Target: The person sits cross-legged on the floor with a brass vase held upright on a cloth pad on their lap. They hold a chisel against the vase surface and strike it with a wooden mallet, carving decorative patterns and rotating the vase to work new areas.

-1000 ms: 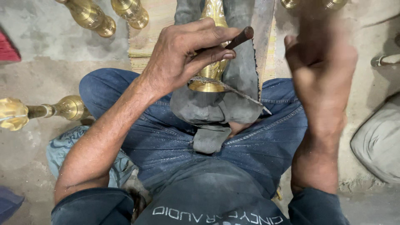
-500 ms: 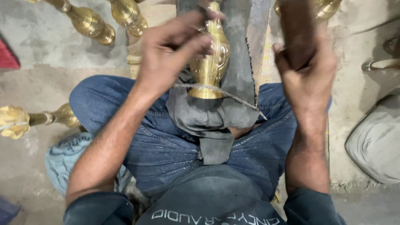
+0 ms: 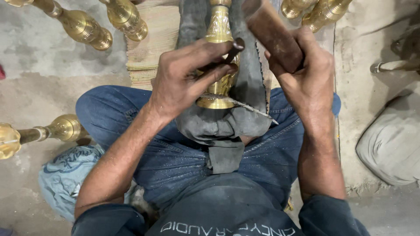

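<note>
Since half a second ago the left hand [image 3: 186, 83] has dropped lower on the brass vase [image 3: 217, 61], and its fingers now pinch a thin dark-tipped punch [image 3: 231, 51] against the ornamented body. The right hand [image 3: 308, 76] has closed in beside it, fingers clenched around a brown wooden mallet [image 3: 273, 35] that stands just above and right of the punch tip (not touching it, as far as can be seen). Judged from this, the tool is set on its mark and a blow is being lined up.

The vase lies lengthwise on the person's lap, foot toward the body, cradled in a dark grey cloth [image 3: 221, 124] over blue jeans.

Around it: more brass pieces on the concrete floor, top left [image 3: 83, 26], top right [image 3: 315, 11] and far left [image 3: 39, 133]. A woven striped mat [image 3: 151, 39] lies under the work. A pale blue bag with dark printed lettering [image 3: 70, 172] sits crumpled at lower left; a plain grey-white sack [image 3: 389, 144], unlabelled, lies at right.
</note>
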`<action>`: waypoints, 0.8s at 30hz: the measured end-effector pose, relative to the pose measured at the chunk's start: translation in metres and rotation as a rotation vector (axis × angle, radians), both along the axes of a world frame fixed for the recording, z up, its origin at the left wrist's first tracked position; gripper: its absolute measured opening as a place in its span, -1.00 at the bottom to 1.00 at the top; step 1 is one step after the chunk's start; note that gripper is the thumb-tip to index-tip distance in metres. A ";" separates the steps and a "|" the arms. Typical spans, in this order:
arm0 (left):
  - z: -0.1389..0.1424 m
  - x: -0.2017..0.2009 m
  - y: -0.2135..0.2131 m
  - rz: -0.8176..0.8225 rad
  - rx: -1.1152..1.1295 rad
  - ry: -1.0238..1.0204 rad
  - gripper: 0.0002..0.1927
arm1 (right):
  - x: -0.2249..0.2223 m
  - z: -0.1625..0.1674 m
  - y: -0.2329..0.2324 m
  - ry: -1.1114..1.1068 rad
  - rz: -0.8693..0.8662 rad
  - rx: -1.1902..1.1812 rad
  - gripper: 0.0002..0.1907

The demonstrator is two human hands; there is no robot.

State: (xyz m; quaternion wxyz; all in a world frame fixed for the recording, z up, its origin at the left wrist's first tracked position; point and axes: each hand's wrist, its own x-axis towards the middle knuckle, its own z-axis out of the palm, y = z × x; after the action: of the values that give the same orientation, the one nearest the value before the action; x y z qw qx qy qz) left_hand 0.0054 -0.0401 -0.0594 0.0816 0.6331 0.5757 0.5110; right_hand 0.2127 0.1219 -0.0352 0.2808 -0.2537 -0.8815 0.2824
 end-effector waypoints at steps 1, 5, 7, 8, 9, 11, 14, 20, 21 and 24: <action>0.000 -0.002 0.002 -0.029 -0.002 -0.009 -0.63 | 0.000 0.005 0.000 0.021 0.038 0.053 -0.71; -0.001 -0.005 0.006 0.002 -0.110 -0.154 -0.65 | 0.001 0.023 -0.002 0.007 0.029 0.360 -0.76; -0.001 -0.005 0.005 -0.038 -0.072 -0.091 -0.66 | 0.005 0.031 0.000 -0.015 0.017 0.442 -0.75; -0.001 -0.005 0.005 -0.057 -0.051 -0.061 -0.66 | 0.006 0.032 0.001 -0.025 0.012 0.453 -0.75; -0.001 -0.005 0.007 -0.054 -0.058 -0.009 -0.67 | 0.008 0.034 0.002 -0.036 0.007 0.463 -0.75; -0.002 -0.007 0.009 -0.034 -0.079 0.089 -0.69 | 0.011 0.034 0.007 -0.051 0.005 0.446 -0.77; -0.002 -0.008 0.009 -0.139 0.016 -0.069 -0.69 | 0.021 0.032 0.010 0.022 0.032 0.465 -0.74; 0.001 -0.006 0.005 -0.078 -0.035 0.046 -0.62 | 0.028 0.029 0.010 -0.138 -0.030 0.444 -0.70; 0.002 -0.006 0.005 -0.075 -0.052 0.050 -0.62 | 0.029 0.030 0.010 -0.164 -0.035 0.470 -0.71; 0.004 -0.007 0.006 -0.078 -0.075 0.041 -0.63 | 0.027 0.031 0.006 -0.034 0.014 0.328 -0.76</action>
State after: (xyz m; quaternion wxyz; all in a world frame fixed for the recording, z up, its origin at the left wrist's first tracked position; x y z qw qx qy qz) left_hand -0.0018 -0.0344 -0.0559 0.1134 0.6619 0.5709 0.4723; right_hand 0.2402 0.1277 -0.0040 0.3015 -0.2032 -0.9221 0.1324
